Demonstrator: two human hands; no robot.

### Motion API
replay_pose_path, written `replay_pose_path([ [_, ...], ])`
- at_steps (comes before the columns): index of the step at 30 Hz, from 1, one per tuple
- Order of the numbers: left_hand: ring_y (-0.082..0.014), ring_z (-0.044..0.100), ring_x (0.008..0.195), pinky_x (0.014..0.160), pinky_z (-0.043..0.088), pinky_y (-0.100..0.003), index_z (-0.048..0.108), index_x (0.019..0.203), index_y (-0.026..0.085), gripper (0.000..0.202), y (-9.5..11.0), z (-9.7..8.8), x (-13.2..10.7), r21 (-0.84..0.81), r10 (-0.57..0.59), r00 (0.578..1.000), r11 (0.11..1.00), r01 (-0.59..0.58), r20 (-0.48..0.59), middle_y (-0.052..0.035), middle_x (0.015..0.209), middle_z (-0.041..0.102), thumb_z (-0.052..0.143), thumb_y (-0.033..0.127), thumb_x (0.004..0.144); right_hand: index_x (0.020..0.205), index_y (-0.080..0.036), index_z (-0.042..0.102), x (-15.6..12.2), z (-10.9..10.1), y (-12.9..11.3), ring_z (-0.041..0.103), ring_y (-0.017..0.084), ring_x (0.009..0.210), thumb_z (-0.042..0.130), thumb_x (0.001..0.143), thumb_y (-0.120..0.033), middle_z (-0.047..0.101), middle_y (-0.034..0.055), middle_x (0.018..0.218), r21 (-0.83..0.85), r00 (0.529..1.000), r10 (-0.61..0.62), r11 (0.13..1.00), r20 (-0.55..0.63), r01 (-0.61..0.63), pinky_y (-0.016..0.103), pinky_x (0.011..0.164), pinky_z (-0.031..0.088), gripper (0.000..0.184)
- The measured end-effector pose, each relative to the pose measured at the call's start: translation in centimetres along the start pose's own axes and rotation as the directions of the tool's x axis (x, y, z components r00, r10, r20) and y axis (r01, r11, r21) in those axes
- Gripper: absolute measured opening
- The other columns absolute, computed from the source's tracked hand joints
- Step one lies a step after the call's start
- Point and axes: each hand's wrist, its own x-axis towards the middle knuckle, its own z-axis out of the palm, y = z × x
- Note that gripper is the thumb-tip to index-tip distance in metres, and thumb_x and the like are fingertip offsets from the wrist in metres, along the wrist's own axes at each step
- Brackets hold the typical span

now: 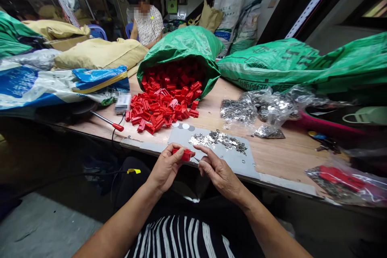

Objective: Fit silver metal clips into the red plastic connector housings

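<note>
My left hand (167,166) pinches a small red plastic piece (184,154) just in front of the table edge. My right hand (215,169) is closed in a pinch beside it, holding a tiny metal clip (196,159) against the red piece's end. Beyond the hands a heap of small metal clips (218,140) lies on a grey metal sheet (242,160). Further back a pile of red plastic pieces (160,109) spills from an open green sack (184,46).
Clear plastic bags of metal clips (266,109) lie right of the pile, and another bag (347,183) at the right table edge. A red-handled tool (109,121) rests at left. Green, yellow and blue sacks crowd the wooden table (287,153). Another person (145,18) sits at the far end.
</note>
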Motion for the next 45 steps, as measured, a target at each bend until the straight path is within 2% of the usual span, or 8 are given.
replay_pose_path([
  [5,-0.0185,0.071,0.088,0.088,0.052,-0.029,0.061,0.083,0.013,0.012,0.4,0.5,-0.5,-0.300,-0.172,0.985,0.940,0.162,-0.007,-0.0062,0.086,0.073,0.067,0.023,0.082,0.141,-0.021,0.040,0.6,0.1,-1.3,0.053,0.012,0.060,0.040,0.099,-0.034,0.055,-0.0039,0.064,-0.035,0.999,-0.030,0.999,0.043,0.032,0.025,0.066,0.044,0.044],
  [11,-0.0188,0.073,0.078,0.084,0.055,-0.032,0.066,0.086,0.006,0.025,1.2,1.5,-1.0,-0.431,-0.310,0.949,0.866,0.254,-0.063,-0.0109,0.081,0.074,0.046,0.017,0.094,0.135,-0.020,0.048,0.9,0.1,-1.5,0.059,0.013,0.061,0.042,0.098,-0.035,0.063,-0.0006,0.071,-0.079,0.997,-0.069,0.994,0.044,0.072,0.025,0.064,0.048,0.041],
  [14,-0.0186,0.073,0.074,0.085,0.056,-0.034,0.067,0.082,0.005,0.030,1.4,2.0,-1.2,-0.471,-0.347,0.936,0.836,0.280,-0.059,-0.0107,0.077,0.074,0.044,0.018,0.096,0.129,-0.021,0.054,1.0,0.1,-1.4,0.066,0.016,0.077,0.045,0.097,-0.033,0.071,0.0041,0.090,-0.145,0.991,-0.133,0.981,-0.004,0.131,0.027,0.075,0.051,0.035],
  [18,-0.0198,0.073,0.075,0.092,0.054,-0.038,0.067,0.082,0.005,0.027,1.2,2.2,-1.4,-0.473,-0.349,0.934,0.837,0.275,-0.074,-0.0108,0.079,0.075,0.046,0.017,0.094,0.112,-0.021,0.064,1.1,0.0,-1.1,0.067,0.019,0.099,0.044,0.097,-0.030,0.071,0.0065,0.108,-0.190,0.971,-0.209,0.964,-0.118,0.184,0.029,0.088,0.051,0.026],
  [24,-0.0200,0.073,0.077,0.089,0.055,-0.037,0.067,0.084,0.004,0.029,1.3,1.9,-1.3,-0.488,-0.346,0.937,0.827,0.278,-0.052,-0.0112,0.078,0.075,0.045,0.019,0.095,0.130,-0.024,0.053,1.0,-0.5,-1.5,0.064,0.018,0.109,0.045,0.098,-0.028,0.067,0.0047,0.120,-0.184,0.980,-0.198,0.962,0.035,0.201,0.028,0.092,0.050,0.034],
  [33,-0.0181,0.072,0.075,0.088,0.055,-0.035,0.067,0.084,0.005,0.027,1.3,2.1,-1.5,-0.512,-0.352,0.933,0.816,0.268,-0.073,-0.0105,0.079,0.075,0.046,0.018,0.095,0.127,-0.022,0.056,1.0,0.0,-1.2,0.066,0.020,0.104,0.045,0.097,-0.029,0.069,0.0064,0.116,-0.304,0.980,-0.199,0.935,-0.026,0.182,0.030,0.088,0.051,0.033],
  [40,-0.0229,0.073,0.082,0.097,0.049,-0.041,0.065,0.087,0.005,0.023,0.3,1.5,-1.9,-0.475,-0.368,0.927,0.830,0.294,-0.070,-0.0129,0.085,0.074,0.049,0.021,0.094,0.108,-0.021,0.067,1.3,0.2,-0.7,0.067,0.015,0.078,0.041,0.098,-0.034,0.072,0.0044,0.090,-0.152,0.981,-0.184,0.973,-0.066,0.172,0.024,0.073,0.051,0.031],
  [45,-0.0225,0.073,0.078,0.093,0.048,-0.042,0.063,0.087,0.011,0.013,-1.8,-0.4,-2.5,-0.412,-0.405,0.913,0.842,0.350,-0.052,-0.0089,0.081,0.074,0.058,0.023,0.089,0.109,-0.018,0.066,1.5,0.3,0.0,0.064,0.015,0.074,0.039,0.099,-0.039,0.070,0.0057,0.093,-0.130,0.995,-0.082,0.989,-0.054,0.075,0.025,0.071,0.050,0.035],
])
